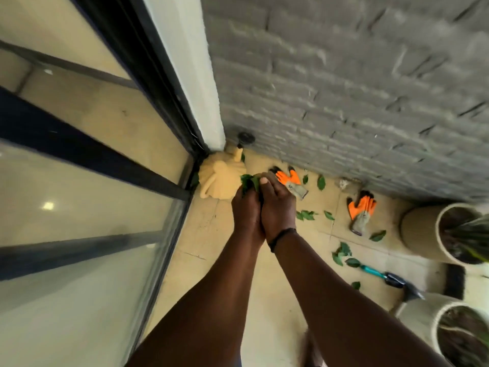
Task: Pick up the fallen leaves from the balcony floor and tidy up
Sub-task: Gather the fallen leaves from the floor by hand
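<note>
Both hands were pressed together out in front, left hand (247, 210) and right hand (277, 207), with a bunch of leaves (248, 182) between them, over the balcony floor (232, 274). The bag (221, 178) sat right in the floor's far corner, where the glass door (92, 160) on the left meets the brick wall (357, 88). One glove (289, 180) lay by the wall just right of the hands, another glove (361, 210) further right. Loose leaves (307, 215) were scattered on the floor between them. A trowel (381, 274) lay nearer, beside the pots (428, 231) at the right edge.
</note>
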